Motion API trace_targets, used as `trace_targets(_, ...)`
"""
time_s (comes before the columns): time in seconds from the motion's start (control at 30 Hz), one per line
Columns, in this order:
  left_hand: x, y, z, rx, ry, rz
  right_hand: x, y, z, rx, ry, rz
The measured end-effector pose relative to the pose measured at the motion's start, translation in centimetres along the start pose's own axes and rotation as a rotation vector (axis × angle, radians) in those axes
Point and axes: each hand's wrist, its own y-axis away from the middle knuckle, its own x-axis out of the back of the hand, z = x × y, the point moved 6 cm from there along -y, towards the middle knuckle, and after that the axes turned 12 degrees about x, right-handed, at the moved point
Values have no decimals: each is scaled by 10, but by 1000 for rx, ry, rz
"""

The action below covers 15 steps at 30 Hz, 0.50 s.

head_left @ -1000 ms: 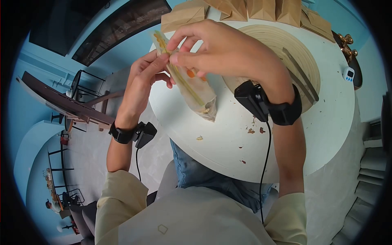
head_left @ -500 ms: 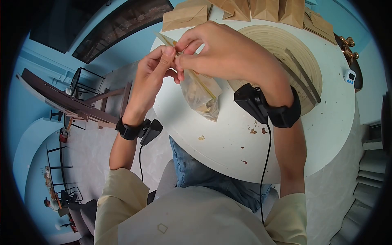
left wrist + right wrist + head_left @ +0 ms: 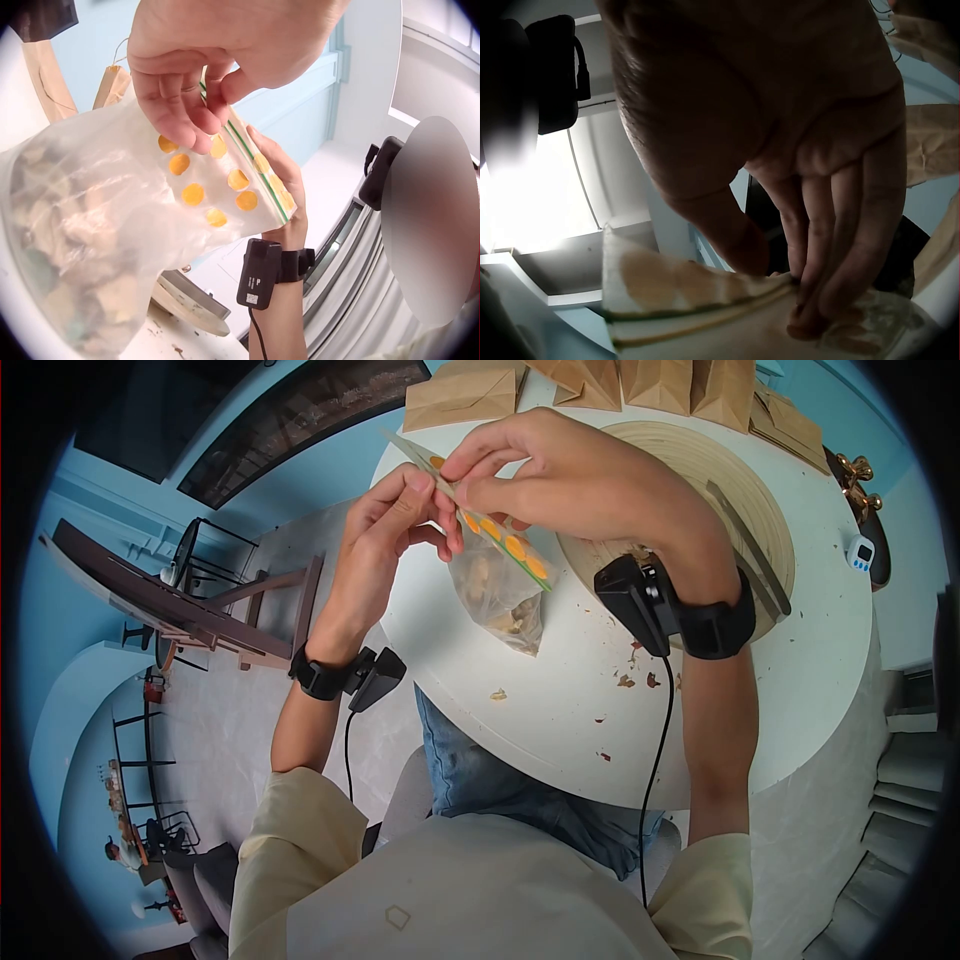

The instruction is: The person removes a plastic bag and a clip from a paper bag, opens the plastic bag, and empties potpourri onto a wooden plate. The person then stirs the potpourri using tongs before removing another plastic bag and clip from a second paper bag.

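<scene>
A translucent zip bag (image 3: 503, 598) with orange dots and a green zip line hangs tilted over the white table. Brownish pieces show through its lower part, mixed with a few greenish ones in the left wrist view. My left hand (image 3: 385, 540) pinches the bag's zip edge between thumb and fingers. Right beside it, my right hand (image 3: 565, 480) pinches the same edge, thumb against the fingers. In the right wrist view the zip strip (image 3: 697, 309) runs under the right thumb and fingertips. The bag's far top corner sticks out past both hands.
Behind the right wrist lies a round woven mat (image 3: 690, 445) with long metal tongs (image 3: 762, 560) on it. Several brown paper bags (image 3: 655, 385) stand along the back. A white timer (image 3: 859, 552) sits at the right edge. Small scraps (image 3: 626, 681) are scattered on the table (image 3: 800, 710).
Both hands have shifted slightly right with the bag. The bag has turned, so its orange-dotted zip edge now faces up above the drooping body. Both hands keep pinching the edge.
</scene>
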Motion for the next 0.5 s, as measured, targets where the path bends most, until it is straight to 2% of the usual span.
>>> trace_targets(0.23, -1, 0, 1, -12, 4, 3, 1, -1, 6, -25, 10, 50)
trace_targets(0.3, -2, 0, 1, -27, -1, 15, 4, 0, 1, 41, 87, 100)
trace_targets(0.43, -4, 2, 4, -65, -2, 40, 6, 1, 2, 3, 117, 91)
trace_targets(0.5, -4, 2, 5, -76, -8, 53, 5, -3, 8, 92, 63, 110)
